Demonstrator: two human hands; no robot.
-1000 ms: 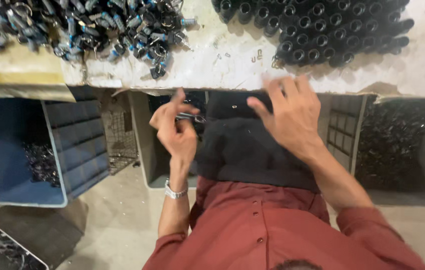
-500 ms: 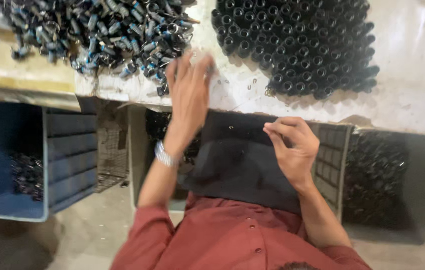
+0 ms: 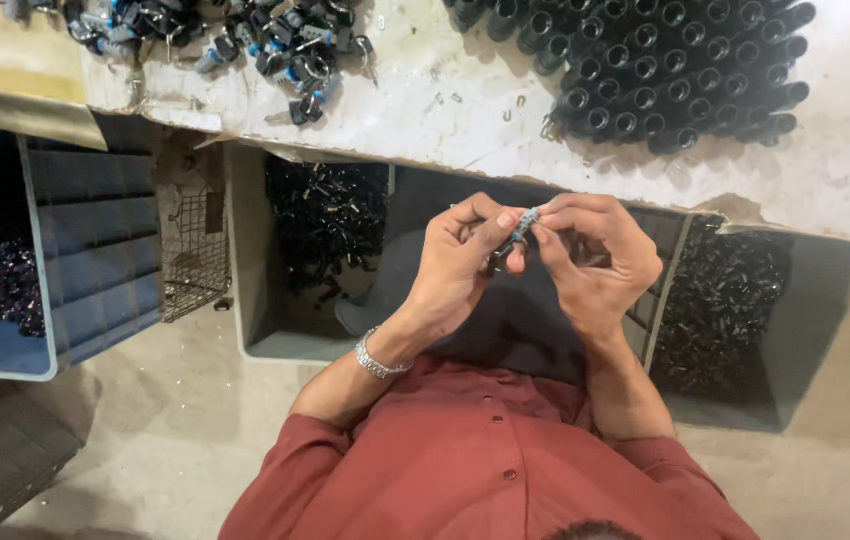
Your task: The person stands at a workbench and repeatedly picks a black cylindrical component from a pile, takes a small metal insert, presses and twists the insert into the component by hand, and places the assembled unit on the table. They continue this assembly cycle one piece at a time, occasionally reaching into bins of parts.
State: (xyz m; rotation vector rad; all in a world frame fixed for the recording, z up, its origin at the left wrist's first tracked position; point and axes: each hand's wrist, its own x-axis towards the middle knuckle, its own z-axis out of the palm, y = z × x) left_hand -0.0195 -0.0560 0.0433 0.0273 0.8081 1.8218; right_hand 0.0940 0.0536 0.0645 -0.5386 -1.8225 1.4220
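My left hand (image 3: 457,262) and my right hand (image 3: 595,258) meet above my lap, below the workbench edge. Both pinch one small blue-and-metal part (image 3: 523,226) between thumbs and fingertips. A metal bracelet sits on my left wrist. On the white workbench (image 3: 425,110), a heap of similar blue and metal parts (image 3: 265,40) lies at the upper left. A cluster of black tubes (image 3: 675,70) lying side by side, open ends showing, fills the upper right.
Under the bench stand a blue plastic crate (image 3: 75,250) at the left, a grey bin (image 3: 315,240) of black parts in the middle and another grey bin (image 3: 735,310) of black parts at the right. A wire basket (image 3: 193,250) sits between the blue crate and the middle bin.
My left hand was up on the heap of blue and metal parts; it has come back down with a part. Both hands now hold that part together over my lap.
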